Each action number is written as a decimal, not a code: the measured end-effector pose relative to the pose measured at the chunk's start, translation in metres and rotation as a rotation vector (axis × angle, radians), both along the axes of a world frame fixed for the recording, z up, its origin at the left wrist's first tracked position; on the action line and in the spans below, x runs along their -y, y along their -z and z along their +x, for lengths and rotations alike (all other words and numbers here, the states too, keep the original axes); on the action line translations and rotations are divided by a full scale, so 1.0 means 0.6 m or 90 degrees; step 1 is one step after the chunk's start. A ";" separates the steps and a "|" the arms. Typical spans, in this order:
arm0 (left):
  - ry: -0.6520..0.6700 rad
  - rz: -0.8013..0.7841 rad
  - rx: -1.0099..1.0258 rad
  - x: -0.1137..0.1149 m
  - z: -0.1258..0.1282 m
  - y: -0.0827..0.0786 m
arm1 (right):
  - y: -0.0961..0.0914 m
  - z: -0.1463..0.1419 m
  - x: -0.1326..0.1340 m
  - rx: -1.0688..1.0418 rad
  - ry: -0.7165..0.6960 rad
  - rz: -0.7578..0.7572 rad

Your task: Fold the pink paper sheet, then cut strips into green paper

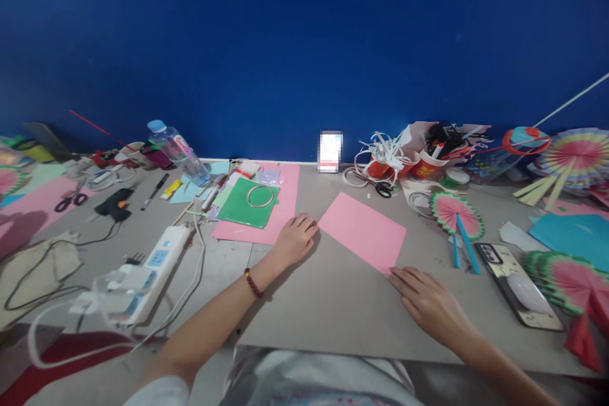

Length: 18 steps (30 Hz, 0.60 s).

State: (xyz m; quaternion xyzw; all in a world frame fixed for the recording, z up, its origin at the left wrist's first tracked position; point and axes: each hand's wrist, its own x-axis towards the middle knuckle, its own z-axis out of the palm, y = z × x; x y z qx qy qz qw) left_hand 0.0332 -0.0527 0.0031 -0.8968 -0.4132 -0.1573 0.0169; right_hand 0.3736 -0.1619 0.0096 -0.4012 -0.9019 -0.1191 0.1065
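Observation:
A pink sheet of paper (364, 231) lies turned at an angle on the grey table, in front of me. At its left corner is my left hand (297, 240), fingers curled and closed on the paper's edge; a dark beaded bracelet circles that wrist. My right hand (423, 295) has its fingertips pressed together at the near corner of the same sheet, with the thumb mostly hidden. Left of the sheet, a green packet (247, 209) with a silver ring (260, 196) on it rests on a larger pink sheet (288, 187).
A power strip (159, 269) with cables, a glue gun (114, 204) and a tilted water bottle (183, 155) are on the left. Rightward stand red cups (423, 168), a paper fan (459, 219) and a phone (502, 273) bearing a white mouse (527, 292). A blue wall (304, 44) closes the back.

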 end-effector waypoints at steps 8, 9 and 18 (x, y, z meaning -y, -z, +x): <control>0.003 -0.006 0.004 -0.001 -0.001 0.002 | 0.005 0.012 0.015 -0.012 0.022 -0.011; 0.002 -0.008 0.006 -0.001 -0.001 0.002 | 0.007 0.016 0.017 -0.014 0.028 -0.015; -0.001 0.005 0.010 -0.001 -0.001 0.005 | 0.011 0.041 0.016 -0.113 0.093 -0.051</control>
